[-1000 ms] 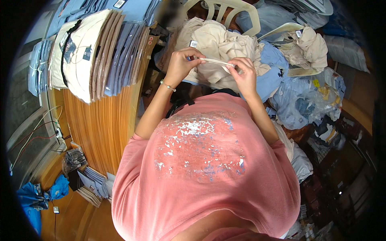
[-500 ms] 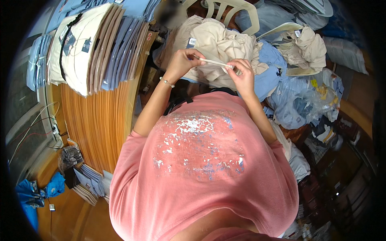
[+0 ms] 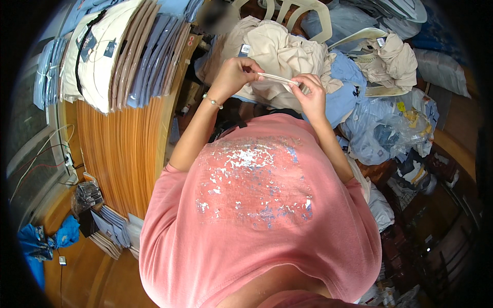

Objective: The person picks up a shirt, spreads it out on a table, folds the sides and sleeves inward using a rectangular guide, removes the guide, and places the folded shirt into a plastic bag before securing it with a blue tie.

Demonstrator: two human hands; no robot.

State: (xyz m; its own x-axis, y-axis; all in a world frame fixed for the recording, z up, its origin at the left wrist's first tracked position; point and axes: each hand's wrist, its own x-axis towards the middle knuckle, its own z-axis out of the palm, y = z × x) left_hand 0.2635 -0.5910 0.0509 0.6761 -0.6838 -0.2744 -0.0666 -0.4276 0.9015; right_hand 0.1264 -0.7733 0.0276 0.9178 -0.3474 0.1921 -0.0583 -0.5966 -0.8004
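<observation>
While the hands work above the lap, the lines below run from the biggest thing to the smallest.

Wooden counter (image 3: pixel 120 154): it fills the left side; folded, bagged shirts (image 3: pixel 110 51) lie in a row along its far edge, at the same place as in the earlier pictures.
Clothes heap (image 3: pixel 287 51): cream and pale blue garments are piled on a white plastic chair (image 3: pixel 308 10) straight ahead, with clear bags (image 3: pixel 395 128) to the right.
Left hand (image 3: pixel 233 77): its fingers are pinched shut on the left end of the strip; it sits a little lower and nearer the body than a second ago.
Right hand (image 3: pixel 308 95): thumb and fingertips grip the right end.
White strip (image 3: pixel 277 78): thin and narrow, it is stretched between both hands, above the cream garments.
Change: barely any; the grip is the same, so by my judgement the handling of the strip is ongoing.
</observation>
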